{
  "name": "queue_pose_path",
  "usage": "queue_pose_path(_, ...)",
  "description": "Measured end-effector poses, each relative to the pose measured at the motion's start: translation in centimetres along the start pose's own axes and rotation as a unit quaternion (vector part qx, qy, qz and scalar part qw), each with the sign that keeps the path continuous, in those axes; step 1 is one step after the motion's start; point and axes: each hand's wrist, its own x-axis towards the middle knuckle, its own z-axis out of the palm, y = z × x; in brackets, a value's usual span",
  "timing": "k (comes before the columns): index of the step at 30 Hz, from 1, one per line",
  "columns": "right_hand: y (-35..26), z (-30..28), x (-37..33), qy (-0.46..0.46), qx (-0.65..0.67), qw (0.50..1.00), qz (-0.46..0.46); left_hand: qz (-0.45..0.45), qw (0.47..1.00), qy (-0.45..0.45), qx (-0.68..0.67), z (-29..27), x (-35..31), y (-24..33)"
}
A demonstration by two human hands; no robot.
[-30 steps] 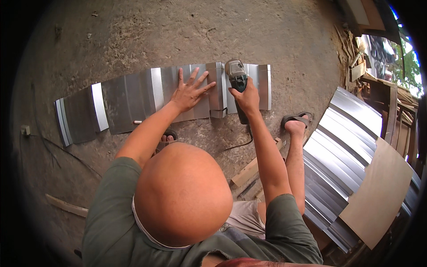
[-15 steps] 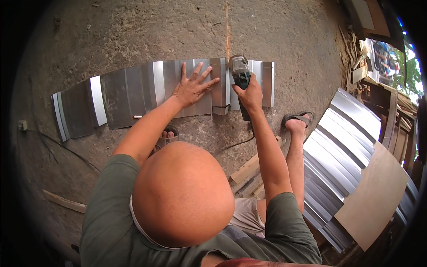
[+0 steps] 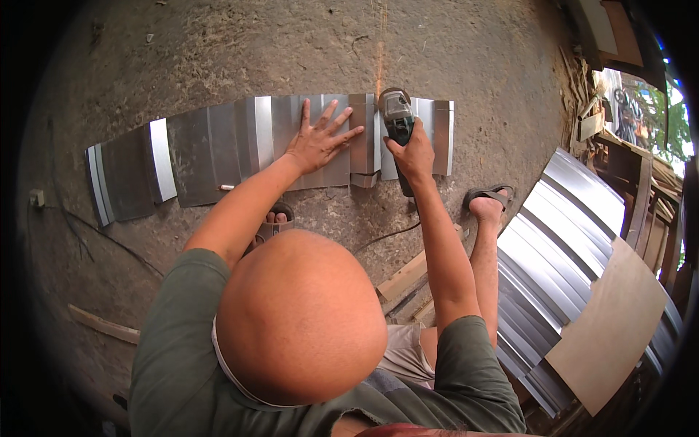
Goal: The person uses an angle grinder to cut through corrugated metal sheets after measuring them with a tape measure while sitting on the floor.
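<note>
Sparks (image 3: 381, 44) now off grinder (image 3: 397, 116).

One head camera looks steeply down, close above the hands (image 3: 364, 146).

No packages, labels, signs (or screens).

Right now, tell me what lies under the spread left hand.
The left hand presses flat on a ribbed metal sheet lying on the concrete floor. The patch of sheet beneath palm and fingers is covered. The right hand grips an angle grinder beside it.
</note>
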Motion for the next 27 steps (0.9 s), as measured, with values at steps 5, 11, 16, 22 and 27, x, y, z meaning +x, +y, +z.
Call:
queue_pose_path(5,-0.5,-0.5,0.2,-0.019,-0.016,1.0,0.009,0.004,1.0,-0.004,0.006,-0.1,0.0,0.0)
queue_pose_path(11,-0.9,-0.7,0.4,-0.032,-0.02,0.999,0.017,0.005,1.0,-0.007,0.015,0.1,0.0,-0.1)
queue_pose_path(16,-1.5,-0.9,0.5,-0.036,-0.02,0.999,0.024,0.003,1.0,-0.016,0.026,0.0,0.0,0.0)
queue_pose_path(22,-1.6,-1.0,0.8,-0.041,-0.021,0.998,0.03,0.006,1.0,-0.008,0.025,0.1,0.0,0.0)
queue_pose_path(27,-1.5,-0.9,1.0,-0.04,-0.025,0.999,0.023,0.004,0.999,-0.015,0.028,0.0,0.1,-0.1)
